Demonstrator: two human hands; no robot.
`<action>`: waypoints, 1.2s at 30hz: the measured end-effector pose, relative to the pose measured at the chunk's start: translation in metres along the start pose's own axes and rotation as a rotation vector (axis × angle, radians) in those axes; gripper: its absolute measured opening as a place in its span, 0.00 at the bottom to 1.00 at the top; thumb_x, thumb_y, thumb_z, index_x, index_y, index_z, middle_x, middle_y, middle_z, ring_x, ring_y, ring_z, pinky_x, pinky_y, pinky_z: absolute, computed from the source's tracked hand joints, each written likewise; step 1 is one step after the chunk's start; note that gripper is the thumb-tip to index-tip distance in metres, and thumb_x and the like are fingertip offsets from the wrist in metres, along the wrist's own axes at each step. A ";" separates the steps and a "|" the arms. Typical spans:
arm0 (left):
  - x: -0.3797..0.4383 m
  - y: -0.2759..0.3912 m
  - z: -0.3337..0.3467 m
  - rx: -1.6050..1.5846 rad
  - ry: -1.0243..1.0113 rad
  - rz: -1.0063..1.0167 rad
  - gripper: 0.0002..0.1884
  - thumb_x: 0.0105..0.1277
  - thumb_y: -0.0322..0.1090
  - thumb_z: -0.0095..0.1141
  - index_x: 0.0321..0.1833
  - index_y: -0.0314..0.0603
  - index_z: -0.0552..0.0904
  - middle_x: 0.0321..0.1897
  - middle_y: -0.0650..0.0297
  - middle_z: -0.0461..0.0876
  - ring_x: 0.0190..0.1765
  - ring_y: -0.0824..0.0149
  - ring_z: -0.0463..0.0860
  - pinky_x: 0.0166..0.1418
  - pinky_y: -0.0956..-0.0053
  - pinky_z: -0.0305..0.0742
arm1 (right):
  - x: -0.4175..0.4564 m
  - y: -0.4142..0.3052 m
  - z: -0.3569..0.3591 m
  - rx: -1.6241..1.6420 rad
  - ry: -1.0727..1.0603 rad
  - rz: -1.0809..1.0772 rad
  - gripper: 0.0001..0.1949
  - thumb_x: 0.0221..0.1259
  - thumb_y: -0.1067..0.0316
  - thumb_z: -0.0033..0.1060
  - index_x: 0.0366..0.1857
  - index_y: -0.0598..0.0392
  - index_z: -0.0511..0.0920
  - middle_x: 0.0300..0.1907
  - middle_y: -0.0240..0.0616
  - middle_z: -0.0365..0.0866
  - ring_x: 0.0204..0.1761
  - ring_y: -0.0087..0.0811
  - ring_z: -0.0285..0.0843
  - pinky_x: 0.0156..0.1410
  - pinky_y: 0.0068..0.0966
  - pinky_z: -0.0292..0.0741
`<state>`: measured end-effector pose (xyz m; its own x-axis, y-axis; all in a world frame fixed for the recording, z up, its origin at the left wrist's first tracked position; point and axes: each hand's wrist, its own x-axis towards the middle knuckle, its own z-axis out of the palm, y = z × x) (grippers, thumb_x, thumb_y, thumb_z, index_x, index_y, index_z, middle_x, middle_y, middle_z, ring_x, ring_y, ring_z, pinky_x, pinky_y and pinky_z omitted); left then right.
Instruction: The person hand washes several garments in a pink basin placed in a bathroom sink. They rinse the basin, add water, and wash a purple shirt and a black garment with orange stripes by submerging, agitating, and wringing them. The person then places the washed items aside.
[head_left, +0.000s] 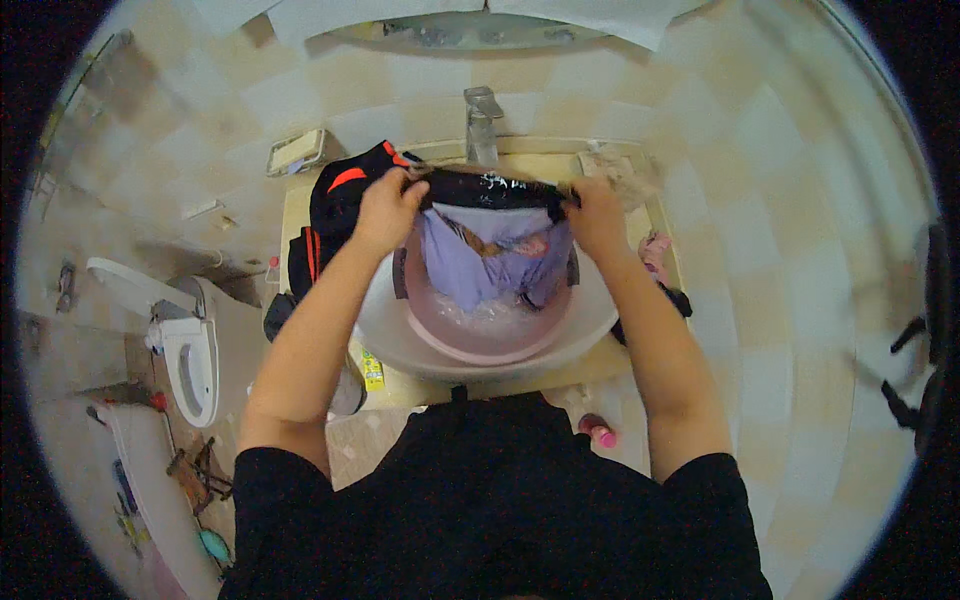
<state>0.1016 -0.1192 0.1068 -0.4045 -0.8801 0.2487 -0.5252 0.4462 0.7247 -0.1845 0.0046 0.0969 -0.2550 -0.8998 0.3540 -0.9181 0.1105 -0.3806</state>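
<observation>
My left hand (390, 210) and my right hand (596, 217) grip the two ends of the black waistband of a lavender garment (487, 240), which is stretched between them. The garment hangs down into a pink plastic basin (487, 352) that holds foamy water. The basin sits in a white oval washbasin (379, 330), below a metal faucet (481, 127). Just left of my left hand lies a black garment with orange trim (334, 195) on the counter.
A wire basket (298, 152) stands at the counter's back left. A small pink cloth (655, 251) lies at the right edge. A toilet (191, 367) stands at the left, a yellow packet (373, 371) near the counter's front, and a pink-capped bottle (598, 431) lower down.
</observation>
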 end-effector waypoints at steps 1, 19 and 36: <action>0.005 0.017 -0.016 -0.060 0.026 0.038 0.14 0.66 0.39 0.59 0.43 0.32 0.79 0.31 0.44 0.83 0.36 0.45 0.83 0.40 0.56 0.76 | 0.008 -0.009 -0.021 -0.015 0.073 -0.061 0.11 0.53 0.68 0.66 0.41 0.54 0.81 0.42 0.49 0.80 0.47 0.53 0.77 0.52 0.43 0.73; 0.076 0.197 -0.192 -0.316 0.159 0.252 0.09 0.68 0.39 0.57 0.40 0.40 0.81 0.27 0.69 0.79 0.29 0.73 0.75 0.34 0.77 0.68 | 0.102 -0.120 -0.250 -0.089 0.550 -0.278 0.11 0.58 0.66 0.58 0.39 0.61 0.73 0.38 0.58 0.77 0.44 0.61 0.73 0.46 0.47 0.71; -0.078 -0.034 0.091 -0.026 -0.427 0.007 0.24 0.54 0.54 0.69 0.42 0.40 0.87 0.41 0.48 0.84 0.44 0.50 0.83 0.53 0.61 0.76 | -0.065 0.002 0.075 0.161 -0.436 0.288 0.15 0.52 0.67 0.67 0.45 0.51 0.79 0.45 0.46 0.83 0.50 0.47 0.81 0.56 0.38 0.75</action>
<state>0.0830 -0.0509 0.0044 -0.6847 -0.7282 -0.0306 -0.5042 0.4429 0.7414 -0.1474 0.0321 0.0091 -0.3079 -0.9382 -0.1580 -0.7630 0.3427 -0.5480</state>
